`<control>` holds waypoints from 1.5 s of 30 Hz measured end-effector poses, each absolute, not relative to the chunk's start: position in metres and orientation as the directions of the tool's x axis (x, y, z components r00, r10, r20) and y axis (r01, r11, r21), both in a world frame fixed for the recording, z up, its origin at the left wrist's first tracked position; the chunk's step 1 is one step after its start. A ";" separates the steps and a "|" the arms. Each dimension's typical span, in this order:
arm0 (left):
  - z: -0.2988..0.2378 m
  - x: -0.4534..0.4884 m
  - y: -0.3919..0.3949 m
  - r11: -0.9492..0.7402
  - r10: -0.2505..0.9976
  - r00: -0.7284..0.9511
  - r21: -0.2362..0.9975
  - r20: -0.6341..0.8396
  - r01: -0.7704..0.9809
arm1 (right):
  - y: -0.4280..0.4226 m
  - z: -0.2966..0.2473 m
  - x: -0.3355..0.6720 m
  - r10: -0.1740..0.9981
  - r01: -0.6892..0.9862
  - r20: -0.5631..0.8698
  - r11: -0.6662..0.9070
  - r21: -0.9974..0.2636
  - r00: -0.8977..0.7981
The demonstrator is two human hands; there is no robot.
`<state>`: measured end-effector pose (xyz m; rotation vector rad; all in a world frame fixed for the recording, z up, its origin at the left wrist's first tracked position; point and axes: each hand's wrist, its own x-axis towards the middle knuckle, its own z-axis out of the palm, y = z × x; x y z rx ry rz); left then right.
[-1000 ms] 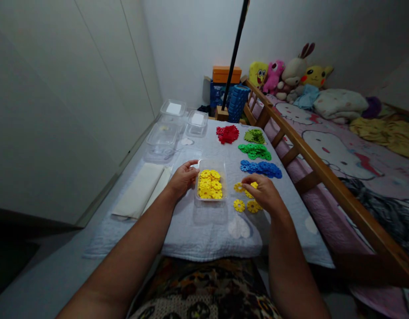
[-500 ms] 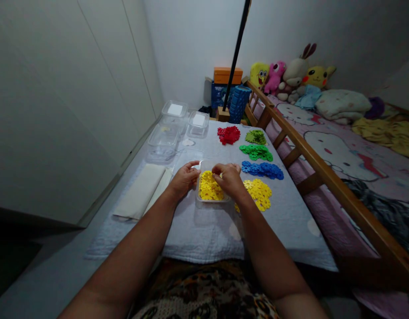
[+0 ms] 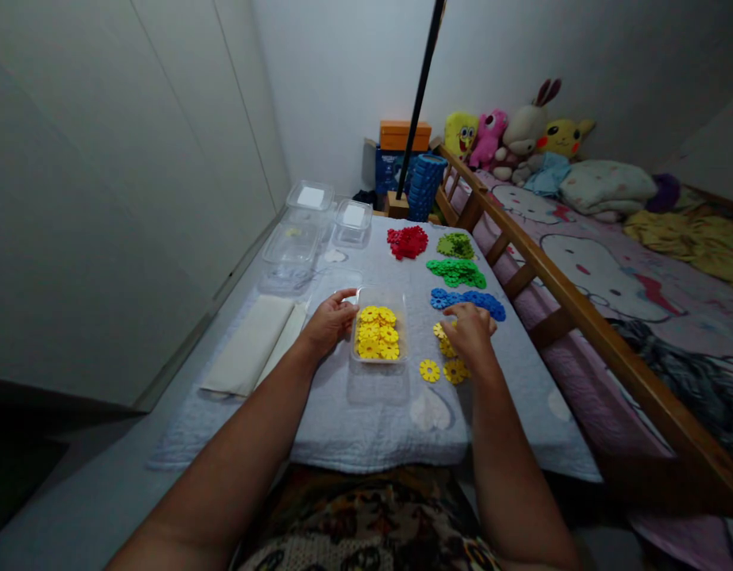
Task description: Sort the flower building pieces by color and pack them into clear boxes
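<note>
A clear plastic container (image 3: 403, 321) stands on the cloth, with yellow flower-shaped discs (image 3: 378, 335) lying in layers inside it. My left hand (image 3: 331, 323) grips its left wall, thumb at the rim and fingers outside. Over the loose yellow discs (image 3: 429, 370) to the right of the container is my right hand (image 3: 471, 333). Its thumb and index finger are apart above the pile, and I see nothing held; the hand covers part of the pile. Just beyond it lies a row of blue discs (image 3: 489, 304).
Green discs (image 3: 458, 273), olive-green discs (image 3: 455, 245) and red discs (image 3: 407, 241) lie farther back. Clear lidded containers (image 3: 292, 242) stand at the back left, near a folded beige cloth (image 3: 247, 345). A wooden bed rail (image 3: 557, 289) runs along the right side.
My right hand has moved from above the container rightward to the loose yellow discs. My left hand stays at the container's left side. The view has shifted slightly.
</note>
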<state>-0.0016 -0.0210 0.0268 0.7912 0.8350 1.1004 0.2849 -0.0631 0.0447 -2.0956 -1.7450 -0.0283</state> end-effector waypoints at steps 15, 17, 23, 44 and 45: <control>0.027 -0.002 -0.022 0.275 0.956 0.220 0.856 -0.195 -0.438 | -0.072 0.044 0.287 0.954 0.944 0.192 -0.171 -0.281 0.230; 0.026 -0.002 -0.022 0.273 0.956 0.223 0.857 -0.190 -0.438 | -0.072 0.050 0.285 0.958 0.919 0.177 -0.147 -0.366 0.224; 0.026 -0.002 -0.022 0.279 0.954 0.228 0.859 -0.196 -0.430 | -0.072 0.079 0.263 0.962 0.759 0.255 0.092 -0.644 0.099; 0.027 -0.002 -0.023 0.277 0.955 0.229 0.851 -0.191 -0.446 | -0.040 0.073 0.190 0.945 0.890 0.312 0.224 -0.396 -0.099; 0.027 -0.002 -0.023 0.276 0.954 0.231 0.852 -0.188 -0.445 | -0.041 0.074 0.192 0.948 0.879 0.303 0.223 -0.421 -0.095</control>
